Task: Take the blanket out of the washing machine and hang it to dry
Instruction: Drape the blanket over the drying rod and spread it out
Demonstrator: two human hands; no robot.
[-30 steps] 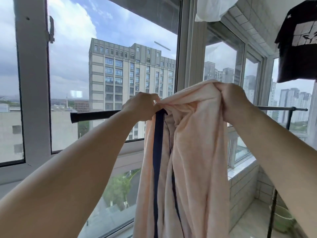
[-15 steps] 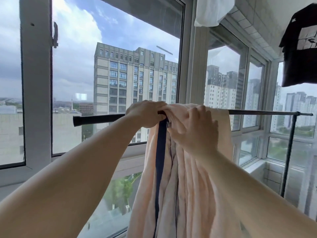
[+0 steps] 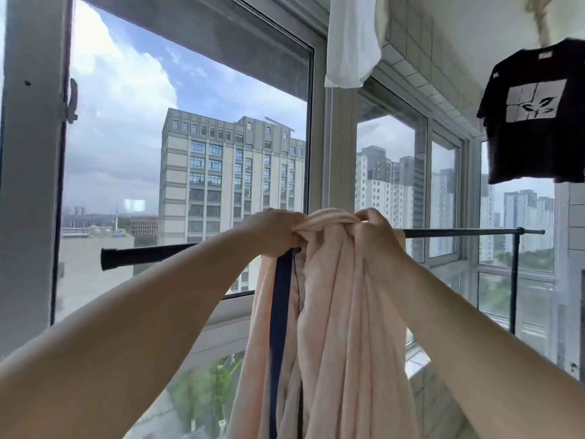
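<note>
A pale pink blanket (image 3: 342, 312) with a dark blue edge stripe hangs bunched over a black drying rail (image 3: 148, 252) that runs across the window. My left hand (image 3: 273, 231) grips the bunched cloth at the rail on the left side. Just to the right, my right hand (image 3: 376, 231) grips the top fold where it crosses the rail. The blanket drops in long folds out of the bottom of the view. The rail behind the cloth is hidden.
The rail continues right (image 3: 459, 232) to a black upright post (image 3: 514, 280). A black T-shirt (image 3: 535, 118) hangs high on the right and a white garment (image 3: 351, 42) hangs above. Large windows (image 3: 190, 137) stand close behind the rail.
My right hand has come back up from the front of the cloth to the top fold at the rail and closed on it. The left hand has kept its grip at the rail.
</note>
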